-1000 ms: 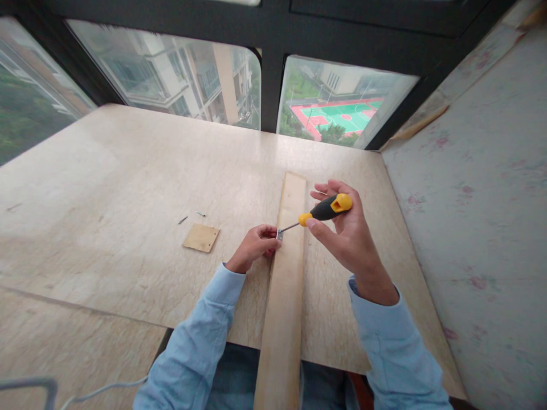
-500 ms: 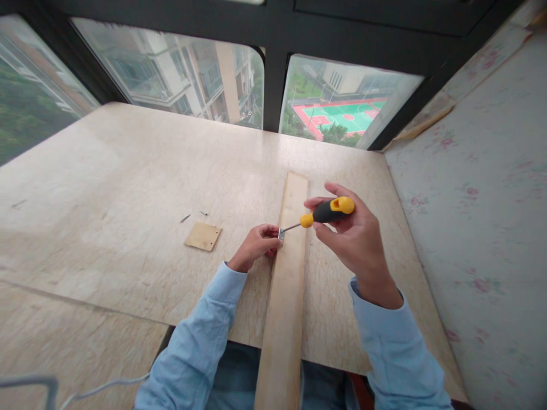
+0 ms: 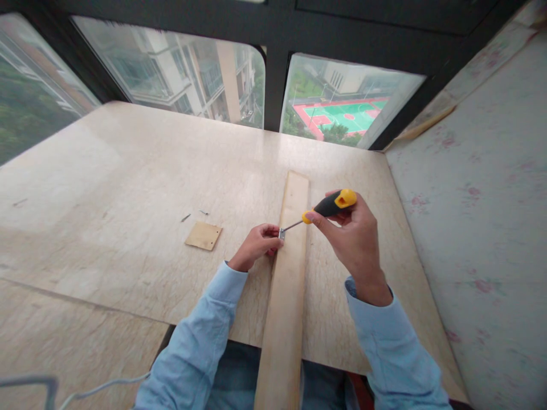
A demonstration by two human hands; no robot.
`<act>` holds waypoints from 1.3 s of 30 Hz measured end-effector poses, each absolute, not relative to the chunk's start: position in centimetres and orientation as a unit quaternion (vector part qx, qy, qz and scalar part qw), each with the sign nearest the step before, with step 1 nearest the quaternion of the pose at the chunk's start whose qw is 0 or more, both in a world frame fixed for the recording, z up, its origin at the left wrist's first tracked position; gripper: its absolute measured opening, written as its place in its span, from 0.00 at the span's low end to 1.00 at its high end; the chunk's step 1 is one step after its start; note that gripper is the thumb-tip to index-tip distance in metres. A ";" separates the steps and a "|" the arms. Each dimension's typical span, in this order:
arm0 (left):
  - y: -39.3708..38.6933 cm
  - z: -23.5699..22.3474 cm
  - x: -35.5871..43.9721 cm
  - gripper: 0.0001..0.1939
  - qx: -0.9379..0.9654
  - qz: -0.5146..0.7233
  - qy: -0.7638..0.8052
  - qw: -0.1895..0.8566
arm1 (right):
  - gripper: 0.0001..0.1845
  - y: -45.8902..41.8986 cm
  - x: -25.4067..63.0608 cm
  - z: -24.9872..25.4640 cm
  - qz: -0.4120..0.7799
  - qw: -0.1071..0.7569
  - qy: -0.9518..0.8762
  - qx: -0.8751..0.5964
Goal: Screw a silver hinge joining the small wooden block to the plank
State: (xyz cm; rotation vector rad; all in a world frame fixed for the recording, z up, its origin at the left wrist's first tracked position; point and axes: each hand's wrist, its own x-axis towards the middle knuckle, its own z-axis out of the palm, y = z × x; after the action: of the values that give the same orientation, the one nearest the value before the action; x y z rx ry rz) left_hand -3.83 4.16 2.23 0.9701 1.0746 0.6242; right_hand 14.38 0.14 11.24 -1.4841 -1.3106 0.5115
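A long pale wooden board lies on the tabletop and runs out over its front edge toward me. At its left edge my left hand pinches a small metal bracket against the wood. My right hand is closed round a screwdriver with a black and yellow handle, thumb near the yellow collar. The screwdriver slants down to the left, and its tip meets the bracket. Any screw under the tip is too small to make out.
Left of the board lie a small square wooden plate with holes and two tiny slim pieces, one of them a dark sliver. A patterned wall bounds the right side; windows stand behind. A pale cable runs at lower left.
My right hand has turned and its fingers, spread before, are now wrapped round the screwdriver. The handle tilts up slightly more. The left hand, bracket and board have stayed put.
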 end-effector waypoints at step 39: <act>4.1 2.5 -3.7 0.15 0.432 0.281 0.488 0.704 | 0.33 0.8 14.3 10.3 0.243 0.487 -0.527 -0.653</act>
State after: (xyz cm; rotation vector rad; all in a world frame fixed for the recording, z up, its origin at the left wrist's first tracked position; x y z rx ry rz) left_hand -3.73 4.14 2.50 0.9607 1.0858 0.6238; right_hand 14.26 0.81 10.35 -1.5881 -1.2806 0.5915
